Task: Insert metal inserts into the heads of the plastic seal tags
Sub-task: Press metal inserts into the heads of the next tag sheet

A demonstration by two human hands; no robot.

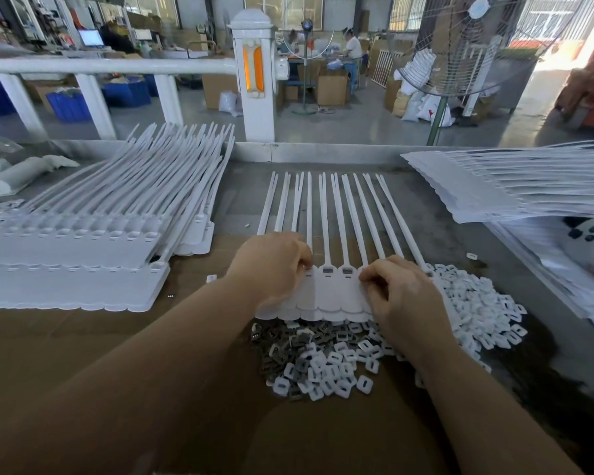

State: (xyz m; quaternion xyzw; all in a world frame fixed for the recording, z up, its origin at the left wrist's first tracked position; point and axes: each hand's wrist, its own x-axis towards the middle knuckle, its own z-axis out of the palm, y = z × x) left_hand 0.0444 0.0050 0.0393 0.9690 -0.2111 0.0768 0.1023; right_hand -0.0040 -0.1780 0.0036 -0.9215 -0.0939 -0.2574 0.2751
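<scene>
Seal-tag strip held at both ends over the insert pile.

The strip of seal tags [333,293] is pinched at its heads by the curled fingers of the left hand [271,269] and right hand [402,293]. Just below the grips, metal inserts [278,351] are mixed with white caps [474,303]; a wrong piece could be picked, or an insert seated crooked. No legible writing is seen.

A single wide-angle view is taken from the head, directed forward and down. The fingers [302,260] are seen close, mid-frame; beyond them the workshop floor is taken in.
</scene>
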